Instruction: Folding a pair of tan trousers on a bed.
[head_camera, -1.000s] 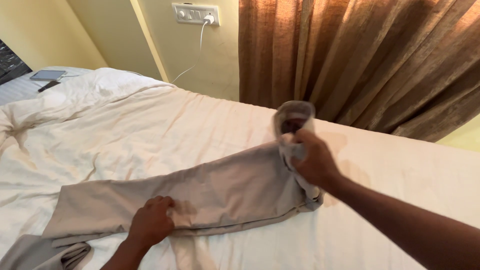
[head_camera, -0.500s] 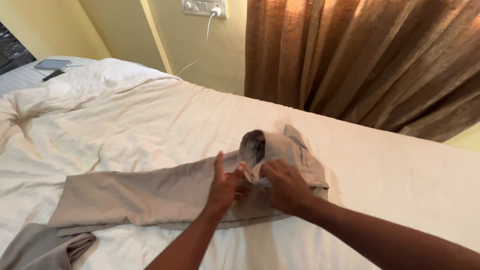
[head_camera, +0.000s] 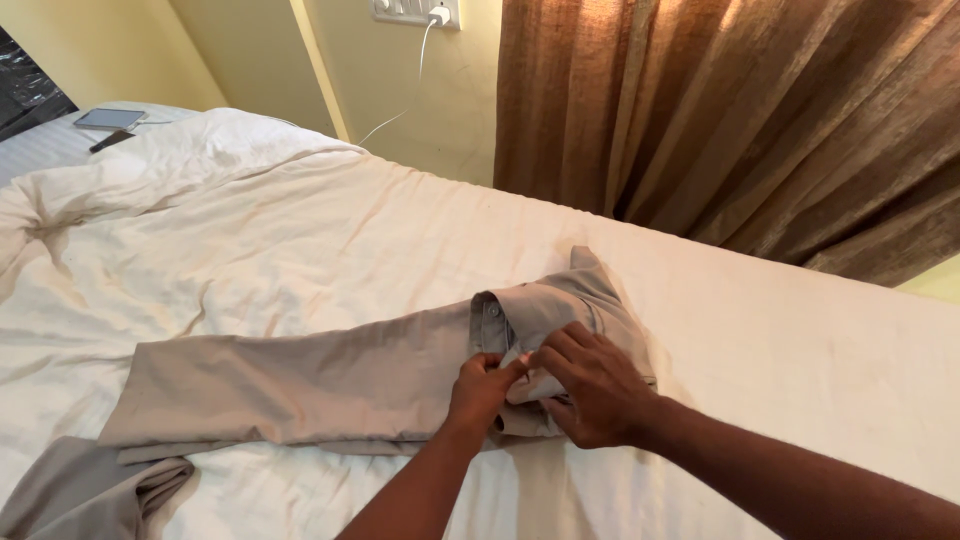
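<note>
A pair of beige trousers (head_camera: 320, 375) lies flat across the white bedsheet (head_camera: 300, 240), legs to the left and waistband to the right. The waistband end (head_camera: 560, 300) is folded back over itself, with a button showing near its edge. My left hand (head_camera: 482, 386) pinches a fold of cloth at the waist. My right hand (head_camera: 592, 385) rests beside it, fingers pressing and gripping the same folded part. The two hands touch each other over the fabric.
Brown curtains (head_camera: 730, 120) hang behind the bed on the right. A wall socket with a white charger cable (head_camera: 420, 45) is at the top. A phone (head_camera: 107, 118) and a dark small object lie at the far left. Another beige cloth (head_camera: 80, 495) is bunched at the lower left.
My right hand brought the lifted waistband down onto the bed. My left hand moved from the trouser leg to the waist, and both hands now close on the folded fabric.
</note>
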